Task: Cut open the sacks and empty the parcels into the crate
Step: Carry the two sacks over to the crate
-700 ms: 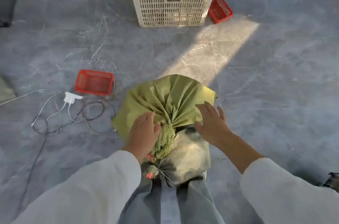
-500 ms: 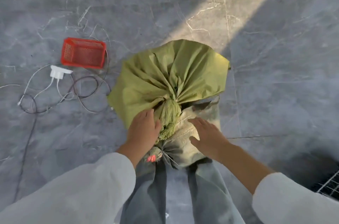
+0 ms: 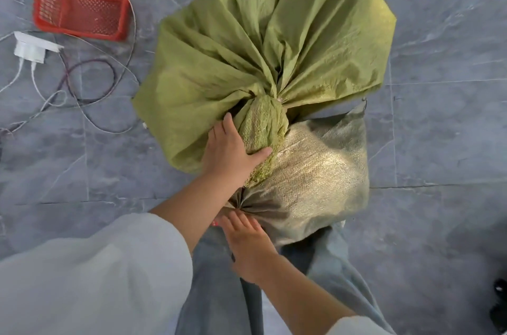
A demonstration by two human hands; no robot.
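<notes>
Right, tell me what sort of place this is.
Probably a warehouse or parcel-sorting floor: a tied green sack and a pale woven sack sit on a grey tiled floor, with a red plastic basket and loose cables nearby.

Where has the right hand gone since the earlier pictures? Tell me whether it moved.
Yes. The right hand moved toward the person: off the green sack, across the pale sack, to that sack's gathered neck.

Red basket (image 3: 81, 4) beside white plug (image 3: 30, 50) and cables (image 3: 113, 78).
</notes>
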